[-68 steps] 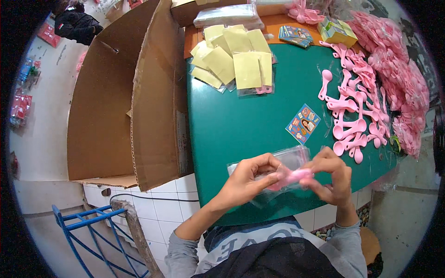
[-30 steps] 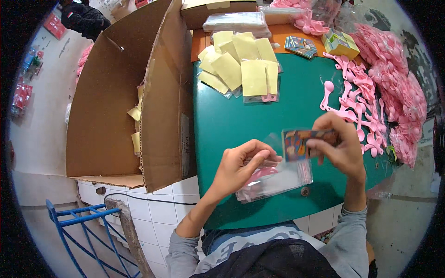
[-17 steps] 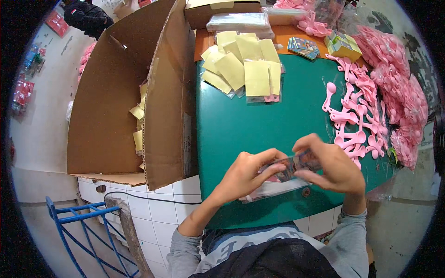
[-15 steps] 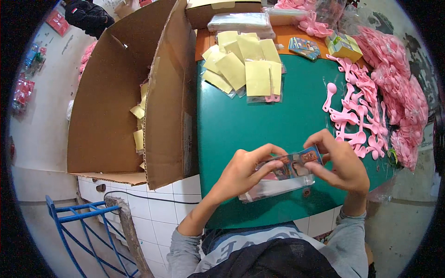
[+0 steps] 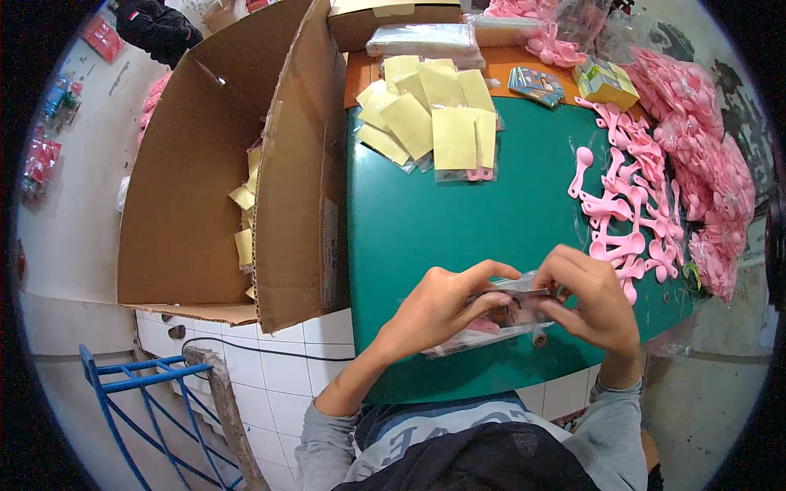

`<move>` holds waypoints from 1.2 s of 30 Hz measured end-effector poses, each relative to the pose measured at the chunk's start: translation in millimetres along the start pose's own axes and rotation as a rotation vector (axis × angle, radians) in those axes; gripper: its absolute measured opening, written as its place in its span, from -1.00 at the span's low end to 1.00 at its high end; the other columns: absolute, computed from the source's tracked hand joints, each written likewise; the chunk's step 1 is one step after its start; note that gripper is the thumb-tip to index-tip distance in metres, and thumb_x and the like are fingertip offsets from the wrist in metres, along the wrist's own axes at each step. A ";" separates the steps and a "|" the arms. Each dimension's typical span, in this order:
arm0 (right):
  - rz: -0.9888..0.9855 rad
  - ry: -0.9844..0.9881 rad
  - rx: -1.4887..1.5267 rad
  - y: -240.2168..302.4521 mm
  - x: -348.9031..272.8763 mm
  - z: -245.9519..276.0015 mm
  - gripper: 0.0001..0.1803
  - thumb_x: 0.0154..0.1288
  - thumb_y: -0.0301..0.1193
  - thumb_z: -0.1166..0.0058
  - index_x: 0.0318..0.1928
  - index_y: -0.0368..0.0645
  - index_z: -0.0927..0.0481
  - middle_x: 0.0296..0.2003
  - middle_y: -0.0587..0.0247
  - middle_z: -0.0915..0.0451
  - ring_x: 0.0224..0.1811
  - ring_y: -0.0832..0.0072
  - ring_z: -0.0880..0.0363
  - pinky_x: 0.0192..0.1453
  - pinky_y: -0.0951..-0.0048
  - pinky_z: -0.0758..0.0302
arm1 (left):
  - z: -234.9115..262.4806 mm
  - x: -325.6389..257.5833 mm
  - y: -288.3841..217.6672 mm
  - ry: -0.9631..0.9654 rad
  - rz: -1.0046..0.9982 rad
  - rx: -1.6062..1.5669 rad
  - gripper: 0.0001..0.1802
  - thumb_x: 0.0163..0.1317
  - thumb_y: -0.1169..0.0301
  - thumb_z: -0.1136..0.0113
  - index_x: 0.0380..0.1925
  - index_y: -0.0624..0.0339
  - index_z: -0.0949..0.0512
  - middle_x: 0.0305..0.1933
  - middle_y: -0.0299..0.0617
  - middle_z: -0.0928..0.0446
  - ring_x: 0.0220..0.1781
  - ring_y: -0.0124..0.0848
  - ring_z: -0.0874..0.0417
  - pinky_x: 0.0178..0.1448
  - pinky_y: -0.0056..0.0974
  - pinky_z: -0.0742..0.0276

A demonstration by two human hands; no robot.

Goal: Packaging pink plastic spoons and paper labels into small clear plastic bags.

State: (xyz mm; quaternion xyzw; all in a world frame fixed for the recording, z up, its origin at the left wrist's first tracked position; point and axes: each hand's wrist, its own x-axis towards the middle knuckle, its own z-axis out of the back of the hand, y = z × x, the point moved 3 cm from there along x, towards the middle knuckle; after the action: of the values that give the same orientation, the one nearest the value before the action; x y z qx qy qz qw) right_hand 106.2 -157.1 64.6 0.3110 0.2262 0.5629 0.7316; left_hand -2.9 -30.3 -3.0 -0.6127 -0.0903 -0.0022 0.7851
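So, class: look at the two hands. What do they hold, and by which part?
Both hands, left and right, hold a clear plastic packet with a printed card inside, each pinching one end of it above the green table.

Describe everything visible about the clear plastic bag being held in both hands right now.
The clear plastic bag is thin, glossy film, held roughly flat just above the near edge of the green table. The left hand pinches its left end, the right hand its right. A colourful printed card shows at its top and something pink lower down. More clear bags seem to lie beneath it; fingers hide its opening.
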 end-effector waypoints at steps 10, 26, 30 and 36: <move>-0.015 0.129 0.196 -48.7 7.5 -20.8 -0.71 -0.14 -0.51 -0.23 -0.28 -0.16 -0.60 -0.49 0.18 -0.55 -0.48 0.42 -0.53 -0.40 0.50 -0.42 | -4.7 -2.3 8.7 -0.077 0.185 0.460 -0.35 0.08 0.23 -0.22 0.18 0.02 -0.20 -0.34 -0.03 -0.61 -0.35 -0.13 -0.66 -0.30 -0.23 -0.54; -0.364 -0.196 0.716 -68.7 -14.9 -29.9 -0.85 -0.04 -0.51 -0.26 -0.46 -0.25 -0.53 -0.51 0.39 -0.53 -0.42 0.71 -0.44 -0.35 0.65 -0.37 | 25.6 -30.9 26.0 -0.140 0.219 -0.167 -0.48 0.04 0.44 -0.28 0.04 0.17 -0.36 -0.39 -0.19 -0.62 -0.36 -0.52 -0.65 -0.32 -0.45 -0.52; -0.311 -0.264 0.529 -68.8 -14.3 -33.0 -0.80 -0.05 -0.53 -0.28 -0.53 -0.22 -0.46 -0.54 0.40 -0.50 -0.44 0.72 -0.44 -0.38 0.68 -0.37 | 21.2 -29.6 18.0 -0.080 0.276 -0.074 -0.42 0.02 0.44 -0.30 0.07 0.18 -0.32 -0.36 -0.16 -0.62 -0.32 -0.47 -0.63 -0.26 -0.39 -0.52; -0.128 -0.400 0.258 -45.4 -2.4 -40.4 -0.77 -0.05 -0.49 -0.27 -0.34 -0.22 -0.51 -0.42 0.22 -0.55 -0.36 0.52 -0.53 -0.29 0.53 -0.46 | -1.2 -39.8 23.4 -0.299 0.245 0.181 -0.25 0.21 0.39 -0.10 0.28 0.24 0.11 -0.22 0.00 -0.58 -0.24 -0.28 -0.64 -0.20 -0.27 -0.57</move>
State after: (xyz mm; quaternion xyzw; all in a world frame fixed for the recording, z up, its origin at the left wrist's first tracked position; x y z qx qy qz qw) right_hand 109.1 -159.1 3.9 0.4923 0.1660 0.4090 0.7502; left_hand -39.2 -29.9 -31.5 -0.5397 -0.1304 0.1925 0.8091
